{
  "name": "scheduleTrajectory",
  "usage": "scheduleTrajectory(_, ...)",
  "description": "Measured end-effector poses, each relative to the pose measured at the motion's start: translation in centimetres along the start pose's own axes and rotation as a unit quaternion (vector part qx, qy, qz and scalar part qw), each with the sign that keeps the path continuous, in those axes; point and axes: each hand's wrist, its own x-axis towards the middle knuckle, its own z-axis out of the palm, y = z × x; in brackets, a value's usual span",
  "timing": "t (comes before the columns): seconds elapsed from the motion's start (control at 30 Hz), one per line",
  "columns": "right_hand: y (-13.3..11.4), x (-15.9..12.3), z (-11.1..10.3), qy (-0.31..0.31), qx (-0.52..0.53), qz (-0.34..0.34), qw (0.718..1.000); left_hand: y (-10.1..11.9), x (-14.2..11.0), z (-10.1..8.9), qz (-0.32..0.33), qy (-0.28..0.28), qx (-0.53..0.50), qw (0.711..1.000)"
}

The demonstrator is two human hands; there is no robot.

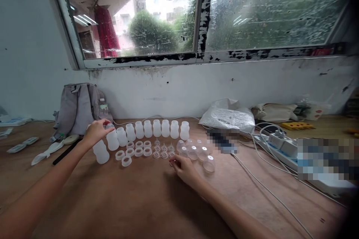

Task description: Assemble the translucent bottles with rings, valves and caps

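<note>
Nearest to us, the bare wooden counter [134, 201] runs under both forearms. Our right hand [182, 168] is partly closed, thumb and fingertips drawn together at the near edge of the clear teats [164, 154]; we cannot tell whether it grips one or only touches it. Just to the right of the teats sit the clear domed caps [209, 164], and to their left the white rings [126, 161] lie in loose rows.

Farther out, our left hand [97, 131] is curled, its fingertips closed on a small clear piece [109, 125] at the mouth of one frosted bottle. We cannot tell whether the piece rests on that bottle. The frosted bottles [148, 129] stand in a curved line behind the rings and teats, and the nearest one is close under our left wrist.

On the right, white cables [260, 183] trail from a power strip [288, 158], and a dark, pixelated object [223, 142] lies past the caps. Behind, a grey backpack [77, 106] leans by the wall at left, and a filled plastic bag [228, 115] slumps at right. Above the stained white wall [134, 89], a window [140, 15] with flaking paint shows greenery and a building outside.
</note>
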Motion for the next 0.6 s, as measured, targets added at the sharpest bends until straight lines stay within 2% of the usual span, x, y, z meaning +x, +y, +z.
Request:
scheduleTrajectory(0.23, -0.09, -0.06, -0.09, -0.008, -0.024, 0.003, 1.000, -0.67, -0.39, 0.80, -0.027, -0.038, 0.022, 0.999)
scheduleTrajectory(0.6, -0.08, -0.12, -0.09, -0.014, -0.042, 0.013, 0.999, -1.06, -0.66, 0.90, -0.035, -0.040, 0.033, 0.998)
